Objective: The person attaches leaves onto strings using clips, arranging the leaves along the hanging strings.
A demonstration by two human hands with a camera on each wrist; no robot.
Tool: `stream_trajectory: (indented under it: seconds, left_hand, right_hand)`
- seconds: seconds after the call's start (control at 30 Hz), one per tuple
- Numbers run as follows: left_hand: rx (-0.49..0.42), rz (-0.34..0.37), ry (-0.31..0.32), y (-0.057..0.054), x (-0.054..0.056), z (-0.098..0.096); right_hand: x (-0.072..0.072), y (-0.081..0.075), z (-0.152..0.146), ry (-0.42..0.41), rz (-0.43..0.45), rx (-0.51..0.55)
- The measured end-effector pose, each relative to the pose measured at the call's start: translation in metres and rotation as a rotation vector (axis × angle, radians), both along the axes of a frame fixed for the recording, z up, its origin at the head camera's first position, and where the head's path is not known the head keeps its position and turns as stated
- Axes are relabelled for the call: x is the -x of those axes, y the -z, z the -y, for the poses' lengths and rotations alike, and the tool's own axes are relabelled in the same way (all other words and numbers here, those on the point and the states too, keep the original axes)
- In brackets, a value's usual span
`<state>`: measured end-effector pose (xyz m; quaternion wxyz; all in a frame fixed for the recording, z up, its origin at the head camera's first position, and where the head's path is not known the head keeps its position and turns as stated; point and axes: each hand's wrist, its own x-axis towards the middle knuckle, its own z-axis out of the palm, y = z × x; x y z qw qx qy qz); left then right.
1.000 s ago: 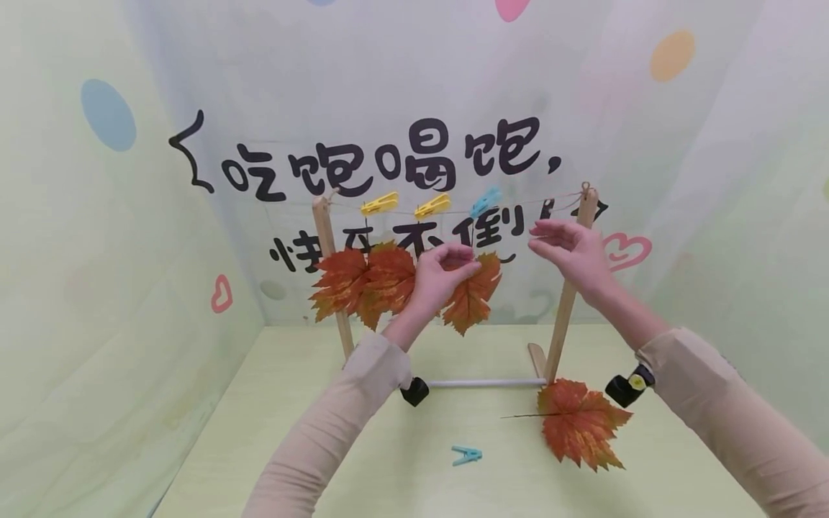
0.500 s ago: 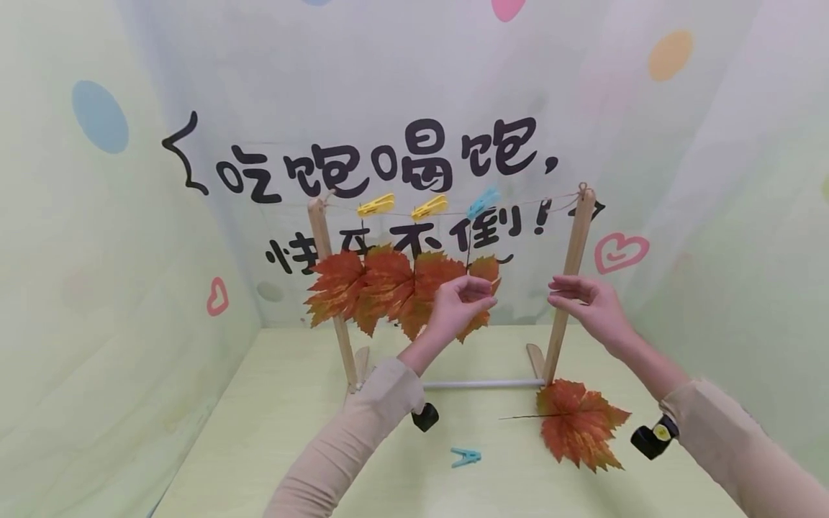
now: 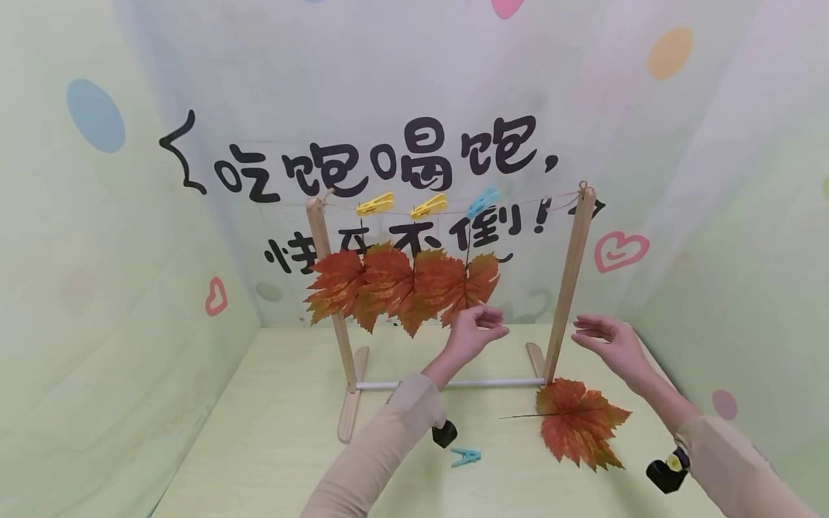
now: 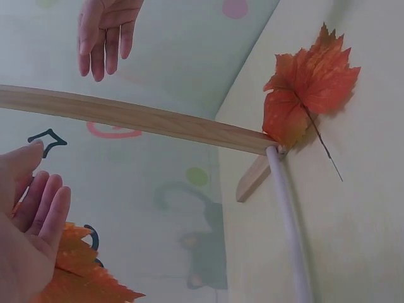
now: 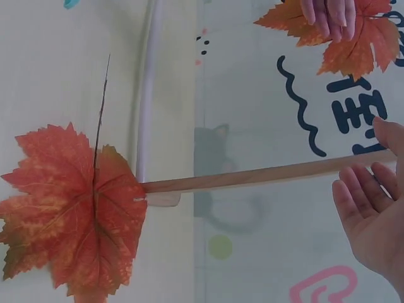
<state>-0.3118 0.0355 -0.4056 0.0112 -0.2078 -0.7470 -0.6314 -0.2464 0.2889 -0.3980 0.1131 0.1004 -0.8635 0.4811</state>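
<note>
Three orange-red maple leaves (image 3: 388, 280) hang in a row by their stems from a string (image 3: 447, 211). Two yellow clothespins (image 3: 429, 206) and a blue clothespin (image 3: 482, 203) sit on that string above them. My left hand (image 3: 476, 334) is just below the rightmost hanging leaf (image 3: 471, 279), fingers relaxed, holding nothing. To the right of the wooden post (image 3: 570, 280), my right hand (image 3: 612, 349) is in the air with loose, bare fingers. Below it, a loose maple leaf (image 3: 579, 424) lies on the table, its stem pointing left. Another blue clothespin (image 3: 465, 457) lies nearer the front.
The string runs between the right post and a left wooden post (image 3: 320, 230). A white rod (image 3: 453, 384) joins the posts near the table (image 3: 272, 403). Wooden feet (image 3: 347, 417) support the frame. A printed cloth backdrop (image 3: 414, 65) surrounds the table.
Both hands have come down from near the string and moved somewhat right. The hanging leaves, partly covered by my left hand before, now show more fully. The loose leaf and loose clothespin stay put.
</note>
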Motion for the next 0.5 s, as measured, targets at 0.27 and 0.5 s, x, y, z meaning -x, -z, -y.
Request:
stream_trajectory:
  seconds: [0.27, 0.5]
  left_hand:
    - [0.063, -0.009, -0.029, 0.028, 0.005, -0.013]
    - [0.107, -0.009, -0.086, 0.069, 0.006, -0.017]
  right_hand:
    - [-0.004, 0.019, -0.014, 0.052, 0.041, 0.010]
    - [-0.011, 0.035, -0.014, 0.073, 0.104, 0.023]
